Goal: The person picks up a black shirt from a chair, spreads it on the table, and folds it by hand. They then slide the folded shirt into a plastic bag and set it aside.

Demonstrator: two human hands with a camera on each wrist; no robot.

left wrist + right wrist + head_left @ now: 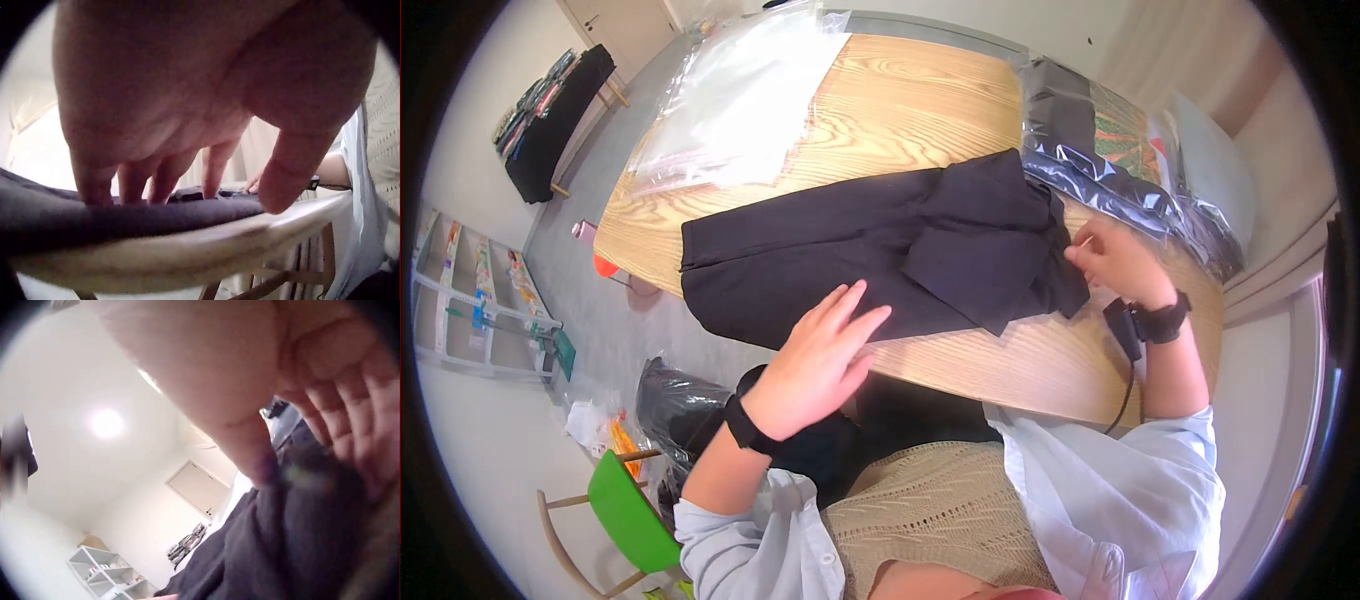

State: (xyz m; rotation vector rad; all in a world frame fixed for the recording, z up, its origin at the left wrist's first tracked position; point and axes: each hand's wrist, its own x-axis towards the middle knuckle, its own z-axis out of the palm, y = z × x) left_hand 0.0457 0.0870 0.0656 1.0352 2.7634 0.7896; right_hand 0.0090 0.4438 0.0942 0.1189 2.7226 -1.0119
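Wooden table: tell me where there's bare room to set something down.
Largest bare patch: beyond the dark garment, between the clear bags and the wrapped packages. A smaller strip lies between the garment and the near table edge. Crowded: far right, under the packages.

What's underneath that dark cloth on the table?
The dark cloth lies on the wooden table, which shows beyond its far edge. Anything else beneath is covered, so I can't tell.
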